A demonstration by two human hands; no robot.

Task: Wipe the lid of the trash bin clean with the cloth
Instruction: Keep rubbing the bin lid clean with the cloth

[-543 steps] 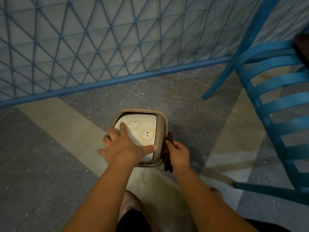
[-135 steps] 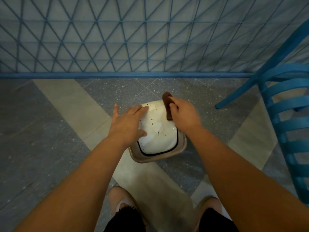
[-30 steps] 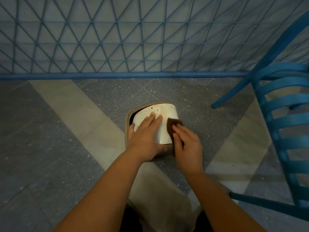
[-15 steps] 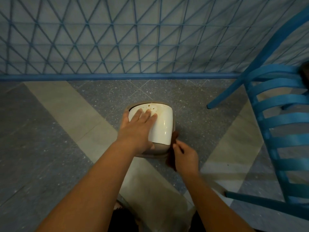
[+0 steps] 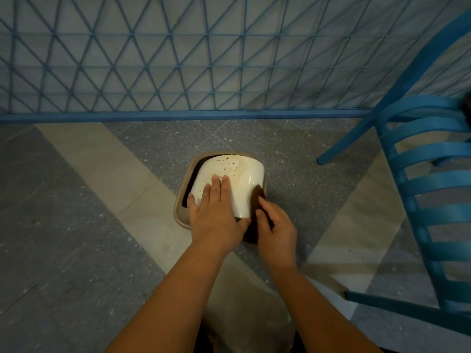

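Observation:
A small tan trash bin (image 5: 181,215) stands on the floor below me. Its cream swing lid (image 5: 242,179) is tilted and carries brown specks near its far edge. My left hand (image 5: 216,212) lies flat on the lid's near left part with straight fingers. A dark brown cloth (image 5: 256,200) sits against the lid's right near edge and hangs down the bin's side. My right hand (image 5: 276,228) holds the cloth against the lid there, fingers bent over it.
A blue slatted chair (image 5: 430,189) stands close on the right, one leg reaching toward the bin. A blue lattice fence (image 5: 204,72) with a bottom rail runs across the back. The floor is grey speckled tile with pale diagonal bands.
The right hand has come back up from beside the bin, bringing the cloth onto the lid's right edge. The left hand has slid a little toward me on the lid.

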